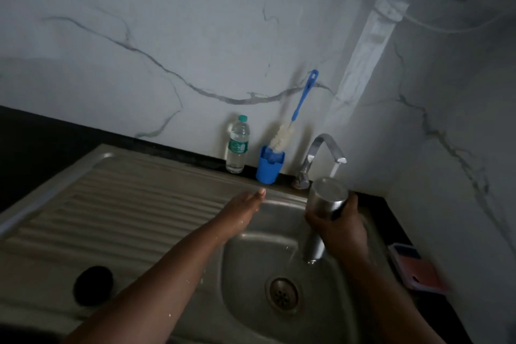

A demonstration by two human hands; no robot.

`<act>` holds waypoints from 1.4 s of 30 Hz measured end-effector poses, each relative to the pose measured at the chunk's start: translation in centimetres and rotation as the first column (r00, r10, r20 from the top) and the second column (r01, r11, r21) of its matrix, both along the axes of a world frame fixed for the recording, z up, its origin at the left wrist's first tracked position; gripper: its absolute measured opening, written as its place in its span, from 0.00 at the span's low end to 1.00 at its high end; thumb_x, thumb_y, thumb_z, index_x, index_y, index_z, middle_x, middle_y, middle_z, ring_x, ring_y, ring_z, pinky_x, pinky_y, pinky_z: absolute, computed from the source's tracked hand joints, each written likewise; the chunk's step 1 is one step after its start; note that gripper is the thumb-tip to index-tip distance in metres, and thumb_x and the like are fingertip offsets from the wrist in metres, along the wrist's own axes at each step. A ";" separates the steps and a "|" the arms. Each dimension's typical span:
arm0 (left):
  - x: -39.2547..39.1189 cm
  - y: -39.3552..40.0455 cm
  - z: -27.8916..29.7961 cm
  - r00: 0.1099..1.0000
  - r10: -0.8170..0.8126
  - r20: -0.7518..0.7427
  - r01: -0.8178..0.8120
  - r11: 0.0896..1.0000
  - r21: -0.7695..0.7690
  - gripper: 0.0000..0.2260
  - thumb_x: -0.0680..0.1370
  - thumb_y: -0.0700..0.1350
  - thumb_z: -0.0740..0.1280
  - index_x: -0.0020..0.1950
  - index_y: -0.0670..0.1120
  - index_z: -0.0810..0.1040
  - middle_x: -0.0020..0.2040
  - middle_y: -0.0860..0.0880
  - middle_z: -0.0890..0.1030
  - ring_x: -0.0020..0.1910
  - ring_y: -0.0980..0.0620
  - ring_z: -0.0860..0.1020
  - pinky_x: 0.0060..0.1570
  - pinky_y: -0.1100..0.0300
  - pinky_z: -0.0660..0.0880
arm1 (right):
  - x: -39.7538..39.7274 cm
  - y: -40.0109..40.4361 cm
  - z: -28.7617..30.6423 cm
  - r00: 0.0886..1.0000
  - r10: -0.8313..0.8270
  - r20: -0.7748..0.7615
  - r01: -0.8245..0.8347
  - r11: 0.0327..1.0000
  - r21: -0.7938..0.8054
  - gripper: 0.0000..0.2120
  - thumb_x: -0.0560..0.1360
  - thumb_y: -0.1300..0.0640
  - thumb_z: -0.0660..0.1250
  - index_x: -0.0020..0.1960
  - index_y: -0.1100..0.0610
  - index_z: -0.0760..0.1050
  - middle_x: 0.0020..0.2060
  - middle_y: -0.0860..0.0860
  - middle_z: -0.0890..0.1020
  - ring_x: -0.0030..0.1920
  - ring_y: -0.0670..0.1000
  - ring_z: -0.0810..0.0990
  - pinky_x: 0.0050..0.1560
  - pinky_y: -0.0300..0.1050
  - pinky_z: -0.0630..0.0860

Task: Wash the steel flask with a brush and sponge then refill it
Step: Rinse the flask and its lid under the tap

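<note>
My right hand [339, 227] grips the steel flask [325, 204] upside down over the sink basin [251, 265], its base up under the tap [325, 148]. Water runs from the tap's spout onto the flask's base and pours out of the mouth toward the drain [282, 295]. My left hand [245, 205] is stretched out flat and empty above the basin's far rim, fingers pointing at the blue cup [269, 166]. A bottle brush [293, 117] with a blue handle stands in that cup. No sponge can be made out.
A clear plastic water bottle [238, 145] stands left of the blue cup against the marble wall. A black round object [93, 285] lies on the ribbed draining board [111, 204]. A pink phone-like object [418, 269] rests on the dark counter to the right.
</note>
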State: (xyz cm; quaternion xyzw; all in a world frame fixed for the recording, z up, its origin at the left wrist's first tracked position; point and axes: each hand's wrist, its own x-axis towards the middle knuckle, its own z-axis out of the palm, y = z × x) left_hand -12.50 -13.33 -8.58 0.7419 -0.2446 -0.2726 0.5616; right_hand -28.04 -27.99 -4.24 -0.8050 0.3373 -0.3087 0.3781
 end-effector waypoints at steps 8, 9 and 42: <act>3.0 11.1 2.9 0.964 0.074 0.255 -0.046 0.992 -0.114 0.38 0.62 0.47 0.83 0.68 0.57 0.70 0.58 0.59 0.76 0.60 0.61 0.73 0.60 0.60 0.73 | 9.5 11.1 4.5 0.905 0.348 0.243 -0.366 0.930 0.029 0.37 0.57 0.48 0.82 0.60 0.49 0.66 0.50 0.45 0.81 0.49 0.46 0.82 0.54 0.54 0.79; 3.4 13.1 3.4 0.944 0.125 0.306 -0.087 0.987 -0.133 0.39 0.62 0.48 0.83 0.69 0.59 0.69 0.58 0.60 0.77 0.60 0.61 0.74 0.61 0.59 0.74 | 10.9 13.1 4.8 0.874 0.411 0.258 -0.435 0.899 0.042 0.37 0.57 0.49 0.82 0.60 0.48 0.66 0.49 0.45 0.82 0.49 0.46 0.82 0.52 0.55 0.80; 3.2 35.4 -5.3 0.785 0.566 0.250 -0.576 0.816 -0.038 0.40 0.57 0.63 0.81 0.66 0.61 0.71 0.60 0.58 0.80 0.59 0.55 0.79 0.58 0.46 0.78 | 17.8 33.9 -1.2 0.407 0.914 0.009 -0.912 0.405 0.063 0.36 0.63 0.50 0.79 0.63 0.43 0.61 0.50 0.39 0.77 0.48 0.39 0.79 0.48 0.38 0.76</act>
